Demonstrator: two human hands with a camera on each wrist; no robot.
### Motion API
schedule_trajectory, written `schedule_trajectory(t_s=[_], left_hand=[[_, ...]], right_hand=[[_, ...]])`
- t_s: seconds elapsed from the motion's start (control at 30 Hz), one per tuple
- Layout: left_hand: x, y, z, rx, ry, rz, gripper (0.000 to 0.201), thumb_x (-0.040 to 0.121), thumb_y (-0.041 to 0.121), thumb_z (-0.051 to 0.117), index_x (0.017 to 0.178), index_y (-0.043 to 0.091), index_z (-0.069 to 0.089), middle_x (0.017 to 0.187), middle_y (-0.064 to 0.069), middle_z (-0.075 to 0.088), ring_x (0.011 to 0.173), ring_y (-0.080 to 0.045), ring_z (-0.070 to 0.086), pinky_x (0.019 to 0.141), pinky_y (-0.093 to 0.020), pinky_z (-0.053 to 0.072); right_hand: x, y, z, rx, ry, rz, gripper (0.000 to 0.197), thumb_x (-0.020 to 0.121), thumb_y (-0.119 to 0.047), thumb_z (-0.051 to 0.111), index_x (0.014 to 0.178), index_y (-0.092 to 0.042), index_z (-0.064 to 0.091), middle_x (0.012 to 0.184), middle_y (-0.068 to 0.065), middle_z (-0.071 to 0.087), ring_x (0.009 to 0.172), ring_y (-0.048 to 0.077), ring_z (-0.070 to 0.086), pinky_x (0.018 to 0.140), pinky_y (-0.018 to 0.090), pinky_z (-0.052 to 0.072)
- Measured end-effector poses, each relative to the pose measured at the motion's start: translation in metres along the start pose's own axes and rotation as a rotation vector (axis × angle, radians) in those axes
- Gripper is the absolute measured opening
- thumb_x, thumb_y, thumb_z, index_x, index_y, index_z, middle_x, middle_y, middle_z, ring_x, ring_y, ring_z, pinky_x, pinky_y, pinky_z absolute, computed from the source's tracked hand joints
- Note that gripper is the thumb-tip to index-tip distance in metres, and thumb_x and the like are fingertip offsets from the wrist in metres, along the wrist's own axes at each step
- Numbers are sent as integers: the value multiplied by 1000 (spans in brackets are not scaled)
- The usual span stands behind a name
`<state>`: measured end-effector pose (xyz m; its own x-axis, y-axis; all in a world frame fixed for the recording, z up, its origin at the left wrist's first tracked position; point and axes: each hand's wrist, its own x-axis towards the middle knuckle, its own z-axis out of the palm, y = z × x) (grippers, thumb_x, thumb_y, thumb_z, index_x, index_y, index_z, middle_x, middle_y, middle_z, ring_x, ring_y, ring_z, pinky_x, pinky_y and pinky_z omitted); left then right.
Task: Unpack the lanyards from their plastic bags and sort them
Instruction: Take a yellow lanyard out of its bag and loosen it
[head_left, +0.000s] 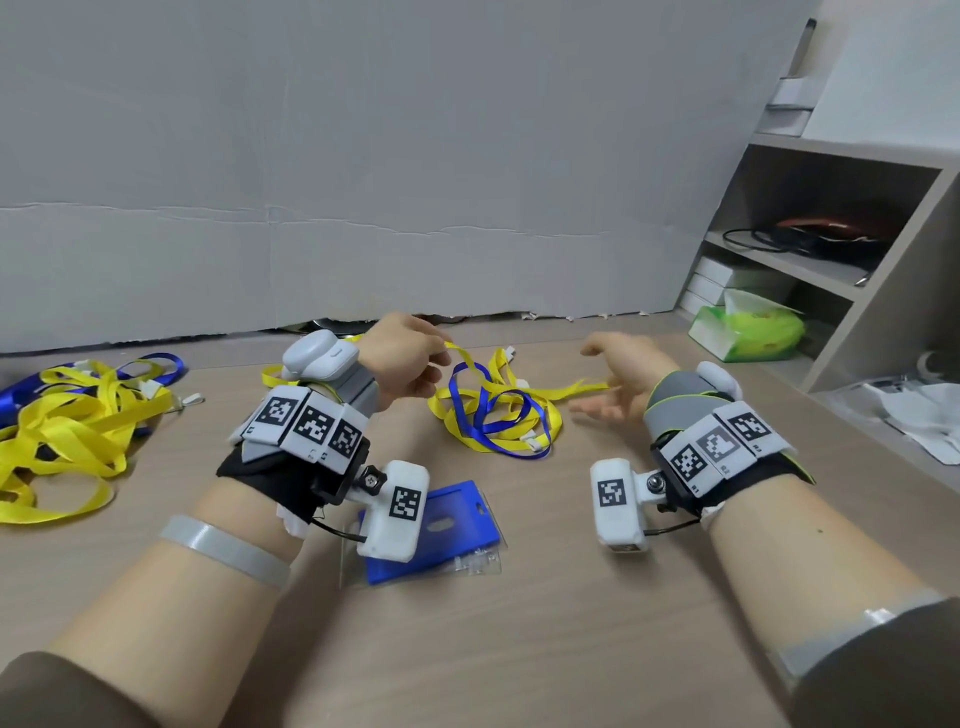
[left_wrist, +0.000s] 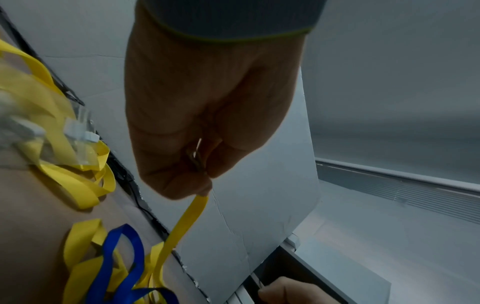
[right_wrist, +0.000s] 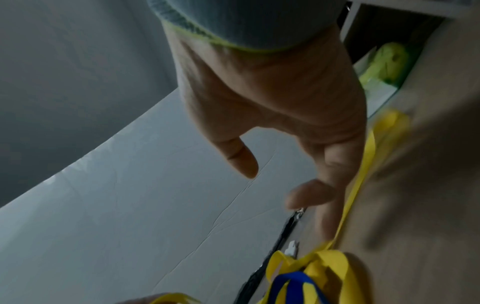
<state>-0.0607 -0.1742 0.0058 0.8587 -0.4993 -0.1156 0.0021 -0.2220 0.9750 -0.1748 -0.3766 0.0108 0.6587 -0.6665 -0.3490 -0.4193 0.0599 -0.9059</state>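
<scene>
The left hand (head_left: 402, 358) pinches one end of a yellow ribbon lanyard (head_left: 470, 364), lifting it off the tangled heap of yellow and blue lanyards (head_left: 493, 415) on the pale wooden worktop (head_left: 519, 623). The right hand (head_left: 618, 379) hovers beside that heap, grip released, fingers spread. A bigger yellow-and-blue lanyard pile (head_left: 67, 410) lies far left; a blue plastic badge holder in a clear bag (head_left: 441, 525) lies nearer.

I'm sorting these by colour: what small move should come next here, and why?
Probably lift the left hand to draw the yellow lanyard it pinches free of the blue lanyard looped through it on the table; the open right hand could steady the tangle.
</scene>
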Motion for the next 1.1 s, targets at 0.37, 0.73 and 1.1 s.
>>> schedule_trajectory(t_s=[0.37,0.73,1.1], left_hand=[[-9,4,5,60,-190,207,10,92,5,65,98,-3,64,93,-19,74,54,-10,63,55,-21,54],[-10,11,10,271,-78,472,17,89,15,71,96,0,72,83,-14,74,61,-17,65,53,-22,50],[-15,10,11,314,-200,354,17,90,18,69,99,3,72,83,-11,75,75,-19,72,67,-32,60]], right_hand=[[-36,3,31,-124,-358,-178,28,91,-35,61,88,-7,65,61,7,62,44,15,55,48,23,38],[-28,20,70,472,-331,-269,25,93,-33,62,79,-12,62,56,5,48,42,13,40,40,19,27],[-20,36,51,557,-330,-405,4,90,-3,58,86,-3,58,62,8,52,48,17,45,42,23,38]])
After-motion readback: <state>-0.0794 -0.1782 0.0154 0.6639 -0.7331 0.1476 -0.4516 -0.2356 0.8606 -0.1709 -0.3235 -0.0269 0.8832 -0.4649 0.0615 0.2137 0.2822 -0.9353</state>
